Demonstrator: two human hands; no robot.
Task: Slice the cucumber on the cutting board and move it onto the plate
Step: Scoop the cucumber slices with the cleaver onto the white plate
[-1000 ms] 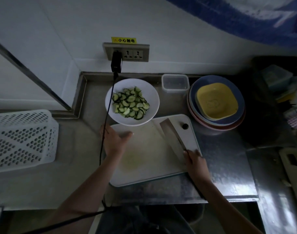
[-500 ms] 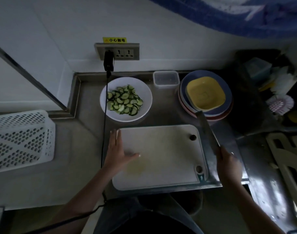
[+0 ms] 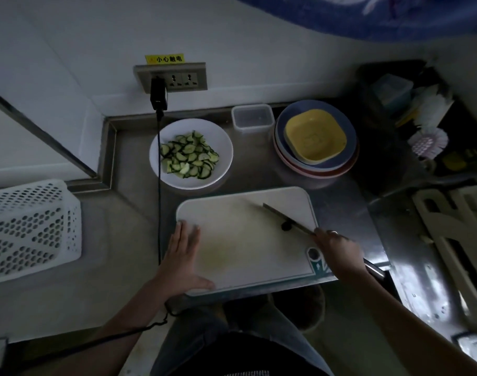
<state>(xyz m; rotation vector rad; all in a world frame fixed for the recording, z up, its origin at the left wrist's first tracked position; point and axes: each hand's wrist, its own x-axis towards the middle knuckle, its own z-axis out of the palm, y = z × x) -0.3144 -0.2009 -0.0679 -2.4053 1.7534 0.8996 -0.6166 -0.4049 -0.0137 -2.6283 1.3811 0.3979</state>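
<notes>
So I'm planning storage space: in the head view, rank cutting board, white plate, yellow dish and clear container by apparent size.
1. cutting board
2. white plate
3. yellow dish
4. clear container
The board lies nearest the camera, which exaggerates its lead.

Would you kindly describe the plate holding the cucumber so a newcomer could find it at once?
Start at the wall socket above the steel counter. Directly below it, just beyond the white cutting board, sits the white plate heaped with cucumber slices. Unlike the stacked coloured dishes to its right, it stands alone, and a black cable crosses its left side.
</notes>
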